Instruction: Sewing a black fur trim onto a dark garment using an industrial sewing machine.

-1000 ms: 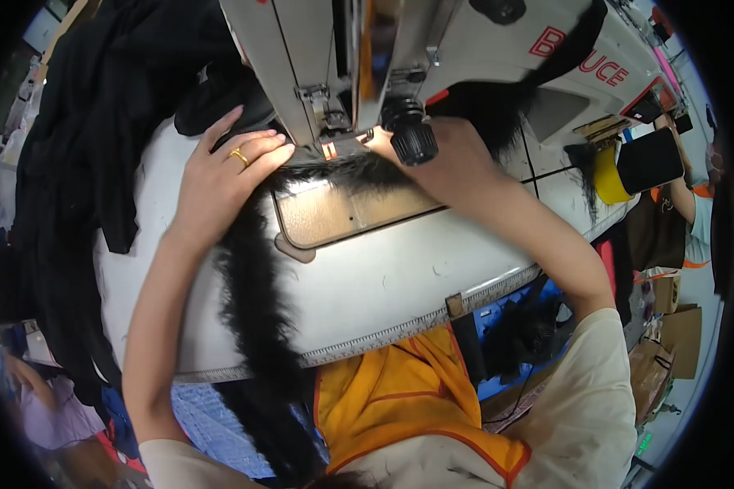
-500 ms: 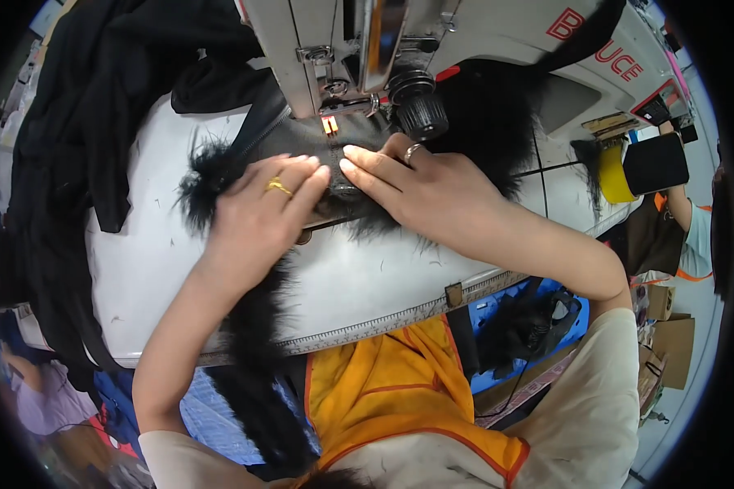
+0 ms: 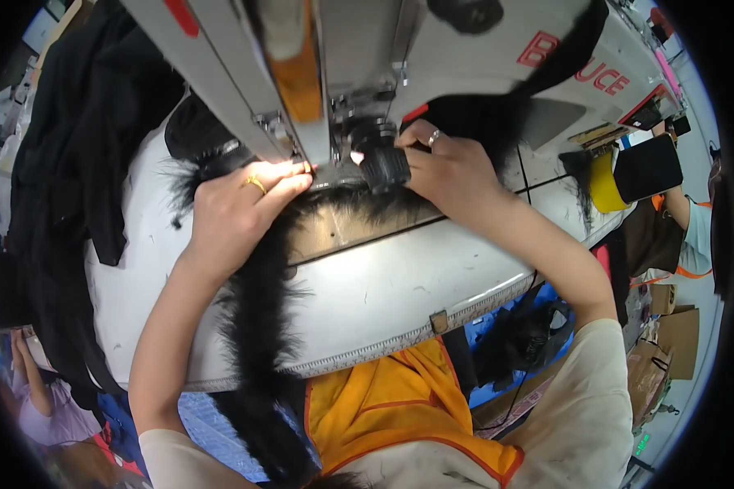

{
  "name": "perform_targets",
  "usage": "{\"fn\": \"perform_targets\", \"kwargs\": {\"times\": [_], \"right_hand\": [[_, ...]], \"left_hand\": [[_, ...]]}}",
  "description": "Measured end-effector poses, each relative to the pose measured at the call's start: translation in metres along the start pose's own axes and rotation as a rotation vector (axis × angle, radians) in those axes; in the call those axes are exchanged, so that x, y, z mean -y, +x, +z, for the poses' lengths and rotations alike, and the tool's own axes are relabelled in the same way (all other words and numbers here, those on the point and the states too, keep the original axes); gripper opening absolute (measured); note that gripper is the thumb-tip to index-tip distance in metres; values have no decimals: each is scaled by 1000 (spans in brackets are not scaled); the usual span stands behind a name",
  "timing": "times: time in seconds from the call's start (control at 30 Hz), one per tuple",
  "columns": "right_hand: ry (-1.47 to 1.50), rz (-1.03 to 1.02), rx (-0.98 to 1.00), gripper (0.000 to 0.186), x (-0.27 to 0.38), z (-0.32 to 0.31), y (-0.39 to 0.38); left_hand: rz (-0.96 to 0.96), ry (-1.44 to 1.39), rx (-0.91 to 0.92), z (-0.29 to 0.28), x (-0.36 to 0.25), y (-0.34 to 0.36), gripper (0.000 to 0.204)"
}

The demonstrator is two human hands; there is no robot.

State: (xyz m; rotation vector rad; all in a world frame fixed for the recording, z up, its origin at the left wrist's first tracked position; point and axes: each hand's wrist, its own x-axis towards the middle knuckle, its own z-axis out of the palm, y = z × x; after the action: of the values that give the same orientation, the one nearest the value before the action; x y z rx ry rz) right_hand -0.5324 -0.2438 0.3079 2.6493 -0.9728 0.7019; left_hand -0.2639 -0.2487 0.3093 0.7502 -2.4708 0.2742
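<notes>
Black fabric with a fluffy black fur trim [image 3: 257, 326] lies under the head of a sewing machine [image 3: 359, 49], beside the lit needle area. My left hand [image 3: 236, 204], with a yellow ring, is closed on the fabric's edge left of the needle, thumb and forefinger close together. On the other side, my right hand [image 3: 457, 175] is bent over the fabric, a silver ring on one finger. A black ridged knob [image 3: 383, 167] covers part of its fingers; one fingertip shows left of the knob. The trim hangs over the table's front edge toward my lap.
Black cloth [image 3: 81, 122] is heaped on the left of the white table [image 3: 383, 277]. A measuring tape [image 3: 367, 346] runs along the front edge. A yellow and black roll-shaped thing [image 3: 628, 171] stands right. A blue crate [image 3: 497, 342] is below. Other people work at both sides.
The view has shifted, and the machine head now covers more of the fabric. My hands have moved farther apart, and the right fingers are now partly behind the knob.
</notes>
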Motion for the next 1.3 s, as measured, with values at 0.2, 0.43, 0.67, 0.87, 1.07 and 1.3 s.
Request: {"fn": "perform_targets", "kwargs": {"times": [0.2,0.43,0.67,0.87,1.07,1.3], "right_hand": [[-148,-43,40,38,-1,0,1],[-101,28,-2,38,6,-2,1],[-176,-4,9,38,7,2,-2],[-182,11,27,38,8,4,-2],[-106,-115,228,43,2,-24,-20],[-166,-144,273,45,44,-32,12]], "left_hand": [[-12,104,17,1,-6,-1,23],[-20,246,35,4,-22,2,26],[-200,154,118,-7,-30,4,21],[-128,114,100,-14,4,-11,21],[41,107,134,-26,-15,-24,27],[48,68,146,-21,-24,-8,26]]}}
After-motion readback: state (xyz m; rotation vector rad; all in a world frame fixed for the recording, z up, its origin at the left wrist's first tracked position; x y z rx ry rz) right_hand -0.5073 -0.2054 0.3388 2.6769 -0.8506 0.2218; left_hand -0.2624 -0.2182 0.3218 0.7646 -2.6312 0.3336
